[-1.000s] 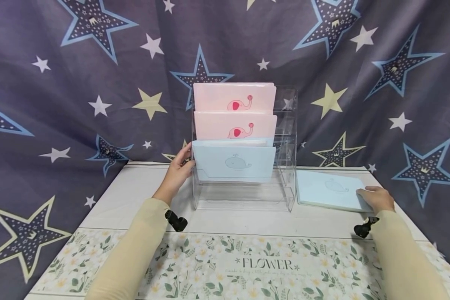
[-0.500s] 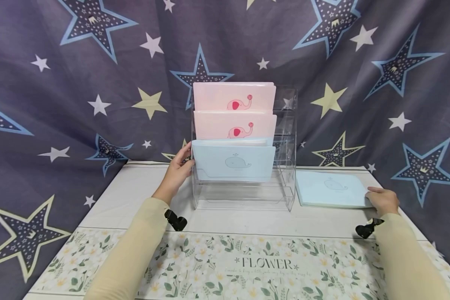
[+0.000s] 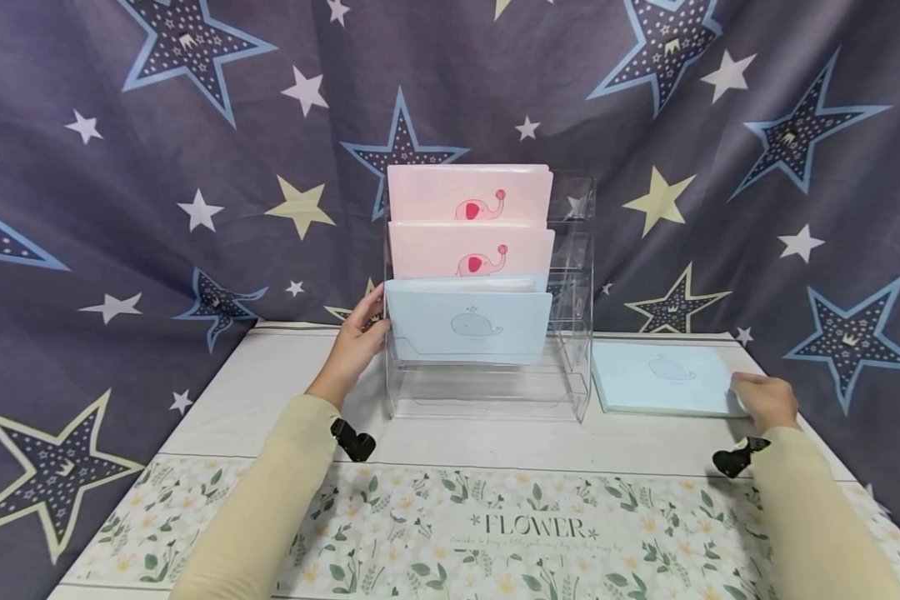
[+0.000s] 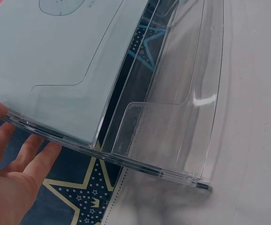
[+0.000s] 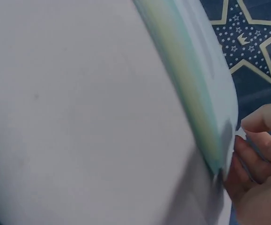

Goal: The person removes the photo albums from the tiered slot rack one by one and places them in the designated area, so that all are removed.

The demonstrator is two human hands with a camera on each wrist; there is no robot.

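A clear acrylic file rack [image 3: 487, 408] stands mid-table in the head view. My left hand [image 3: 356, 342] grips its left side, thumb at the front edge and fingers behind; the left wrist view shows these fingers [image 4: 37, 152] along the clear side panel. In the rack, a blue folder [image 3: 427, 325] with a whale print sits below two tiers of pink folders [image 3: 427, 250] with red elephants. To the rack's right lies a stack of blue whale folders [image 3: 645, 379]. At its right end, my right hand [image 3: 767, 402] pinches the edge of the top folder.
The rack's lowest tier [image 3: 457, 387] is bare. A flower-printed mat [image 3: 420, 533] covers the front of the white table [image 3: 217, 392]. A dark star-patterned curtain [image 3: 232, 150] hangs close behind the table and at both sides.
My right hand has slid slightly right, from on top of the blue stack to its right edge. The top folder's right end has shifted a little. The left hand and rack stay put.
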